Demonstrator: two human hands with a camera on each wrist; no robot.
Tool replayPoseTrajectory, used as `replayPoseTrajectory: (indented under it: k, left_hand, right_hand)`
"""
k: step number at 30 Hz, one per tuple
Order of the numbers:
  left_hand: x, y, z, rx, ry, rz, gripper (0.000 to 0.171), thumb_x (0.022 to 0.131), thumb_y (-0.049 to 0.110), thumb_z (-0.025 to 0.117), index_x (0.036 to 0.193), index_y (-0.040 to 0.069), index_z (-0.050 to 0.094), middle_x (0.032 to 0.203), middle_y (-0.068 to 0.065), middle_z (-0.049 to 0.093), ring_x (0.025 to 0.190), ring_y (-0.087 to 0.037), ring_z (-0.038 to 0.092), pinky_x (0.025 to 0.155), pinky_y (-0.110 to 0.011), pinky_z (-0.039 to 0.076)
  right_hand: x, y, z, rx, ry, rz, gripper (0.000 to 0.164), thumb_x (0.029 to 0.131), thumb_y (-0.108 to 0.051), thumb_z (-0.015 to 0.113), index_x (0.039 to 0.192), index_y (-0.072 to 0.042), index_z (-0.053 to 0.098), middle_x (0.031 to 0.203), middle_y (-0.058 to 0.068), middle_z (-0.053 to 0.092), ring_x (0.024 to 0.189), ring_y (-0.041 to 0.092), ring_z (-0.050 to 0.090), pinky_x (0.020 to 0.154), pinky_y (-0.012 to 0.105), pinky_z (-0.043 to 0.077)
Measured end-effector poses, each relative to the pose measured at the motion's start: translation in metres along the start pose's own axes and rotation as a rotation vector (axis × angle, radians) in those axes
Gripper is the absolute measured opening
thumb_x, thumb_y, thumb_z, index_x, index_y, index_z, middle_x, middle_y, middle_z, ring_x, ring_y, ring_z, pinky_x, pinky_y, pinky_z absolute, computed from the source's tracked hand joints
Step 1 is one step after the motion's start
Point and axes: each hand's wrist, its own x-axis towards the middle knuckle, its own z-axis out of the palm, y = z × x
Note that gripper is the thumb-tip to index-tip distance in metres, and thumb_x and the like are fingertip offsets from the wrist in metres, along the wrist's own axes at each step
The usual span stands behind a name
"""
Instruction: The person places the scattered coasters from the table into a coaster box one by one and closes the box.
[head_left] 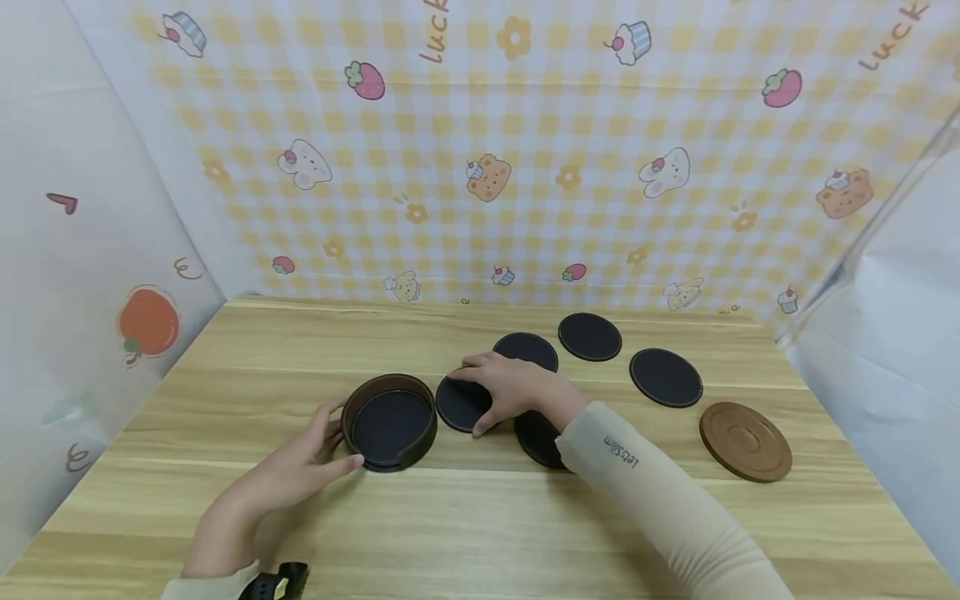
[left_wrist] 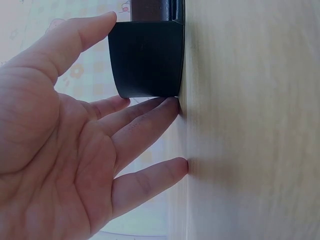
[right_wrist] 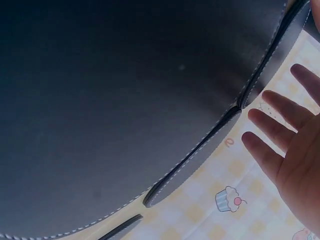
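Observation:
A round black coaster holder (head_left: 390,381) with a brown inner wall stands on the table, a black disc lying in its bottom. My left hand (head_left: 300,462) rests against its left side, thumb at the near edge and extended fingers touching the wall, as the left wrist view shows. Over a flat black coaster (head_left: 459,405) just right of the holder is my right hand (head_left: 510,387), thumb near the coaster's close edge and fingertips at its far edge. In the right wrist view those fingers (right_wrist: 265,152) look straight and spread.
Around my right hand lie more black coasters: one partly under the wrist (head_left: 536,440), one behind the hand (head_left: 528,348), one at the back (head_left: 590,337) and one farther right (head_left: 665,377). A brown disc with ringed grooves (head_left: 746,442) lies at the right. Patterned cloth (head_left: 450,242) hangs behind.

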Motion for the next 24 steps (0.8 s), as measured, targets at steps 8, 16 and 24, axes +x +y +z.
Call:
replayPoseTrajectory:
  k: [8,16,24]
  left_hand:
    - [0.0033,-0.0005,0.001,-0.006,-0.01,-0.009,0.088,0.096,0.036,0.065,0.156,0.007,0.007,0.153,-0.034,0.033,0.141,-0.053,0.032,0.11,-0.071,0.029]
    - [0.0013,-0.0037,0.001,-0.035,-0.012,0.025,0.087,0.097,0.031,0.065,0.156,0.006,0.007,0.152,-0.037,0.032,0.14,-0.056,0.031,0.11,-0.071,0.028]
    - [-0.0008,-0.0042,-0.0006,-0.044,-0.016,0.029,0.087,0.097,0.03,0.065,0.156,0.005,0.006,0.153,-0.037,0.031,0.14,-0.056,0.03,0.11,-0.071,0.028]
  right_hand:
    - [-0.0002,0.0046,0.0027,-0.002,-0.032,0.028,0.089,0.078,-0.05,0.081,0.153,-0.03,0.038,0.163,0.008,0.028,0.15,0.031,0.027,0.116,0.051,0.037]
    - [0.0007,0.0035,0.006,-0.002,-0.032,-0.005,0.083,0.08,-0.049,0.08,0.151,-0.029,0.042,0.163,0.007,0.027,0.147,0.029,0.029,0.114,0.047,0.04]
    - [0.0005,0.0018,0.0069,0.0,-0.016,-0.006,0.079,0.081,-0.047,0.08,0.149,-0.028,0.046,0.162,0.007,0.029,0.143,0.028,0.032,0.111,0.046,0.043]
